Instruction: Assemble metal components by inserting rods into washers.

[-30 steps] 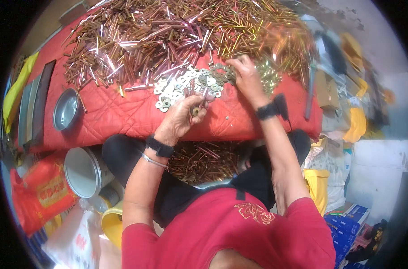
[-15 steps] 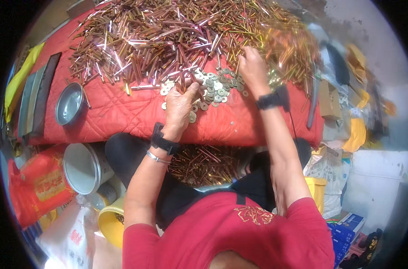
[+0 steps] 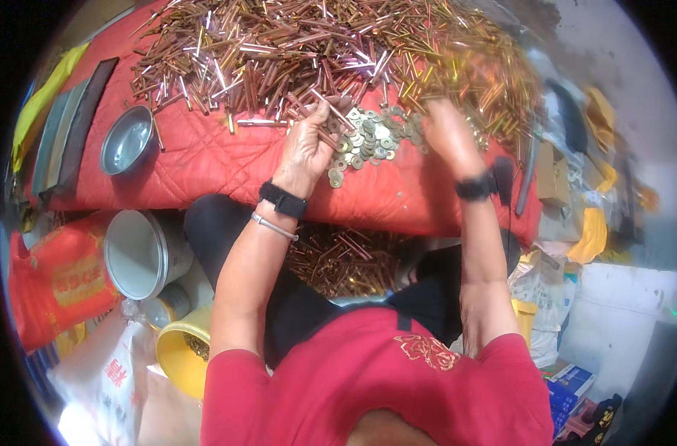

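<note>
Left hand (image 3: 307, 145), upper centre, is clamping copper-coloured rods (image 3: 340, 115), now nearer the pile (image 3: 294, 56); right hand (image 3: 451, 137) is blurring beside washers (image 3: 368, 137), grip unclear. Sorting is apparently continuing.

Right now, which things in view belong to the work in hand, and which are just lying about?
In the work:
left hand, holding slim rods
right hand, blurred, by the washers
large rod pile

Seemingly just lying about:
metal bowl
red bag
cardboard box
</note>
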Demonstrator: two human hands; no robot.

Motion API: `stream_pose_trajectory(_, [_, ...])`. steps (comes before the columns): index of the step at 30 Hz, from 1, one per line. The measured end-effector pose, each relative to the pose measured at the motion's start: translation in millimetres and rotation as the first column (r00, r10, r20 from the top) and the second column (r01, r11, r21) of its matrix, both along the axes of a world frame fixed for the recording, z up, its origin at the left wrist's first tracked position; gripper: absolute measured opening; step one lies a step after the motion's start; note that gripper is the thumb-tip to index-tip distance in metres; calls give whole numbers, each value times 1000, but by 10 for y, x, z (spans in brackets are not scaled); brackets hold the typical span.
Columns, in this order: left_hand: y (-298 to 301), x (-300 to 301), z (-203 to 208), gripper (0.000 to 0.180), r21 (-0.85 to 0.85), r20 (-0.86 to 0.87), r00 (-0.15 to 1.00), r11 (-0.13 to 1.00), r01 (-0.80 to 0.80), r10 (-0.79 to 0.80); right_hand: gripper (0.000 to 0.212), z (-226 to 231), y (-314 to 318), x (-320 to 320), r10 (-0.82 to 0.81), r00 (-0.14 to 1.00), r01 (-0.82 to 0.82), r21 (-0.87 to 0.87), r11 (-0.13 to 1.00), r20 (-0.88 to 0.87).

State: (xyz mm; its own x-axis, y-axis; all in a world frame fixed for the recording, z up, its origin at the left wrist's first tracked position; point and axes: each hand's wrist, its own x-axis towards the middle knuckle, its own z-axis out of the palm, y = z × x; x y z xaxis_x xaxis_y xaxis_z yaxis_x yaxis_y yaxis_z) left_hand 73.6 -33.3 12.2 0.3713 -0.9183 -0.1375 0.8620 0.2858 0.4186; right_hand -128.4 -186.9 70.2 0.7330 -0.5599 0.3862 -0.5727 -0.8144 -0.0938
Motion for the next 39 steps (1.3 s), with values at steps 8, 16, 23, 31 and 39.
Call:
stream_pose_trajectory(8, [-37, -59, 77, 26, 67, 275, 959, 993, -93, 71, 16, -109, 792, -216, -18, 983, 15, -16, 1000, -184])
stream_pose_trajectory(16, [-5, -91, 149, 29, -7, 501, 863, 998, -69, 63, 13, -142, 786, -237, 98, 947, -148, 146, 978, 307])
stream_pose_trajectory(23, [61, -71, 184, 24, 53, 22, 989, 987, -150, 149, 12, -17, 836, -657, -168, 973, 60, 533, 844, 157])
stream_pose_trajectory(31, [181, -63, 180, 26, 98, -35, 999, 995, -2, 6, 15, -28, 905, -488, 55, 990, -104, 407, 907, 130])
stream_pose_trajectory(39, [242, -170, 143, 26, 170, 22, 998, 983, 62, -66, 16, -87, 839, -300, 32, 998, -17, 268, 963, -51])
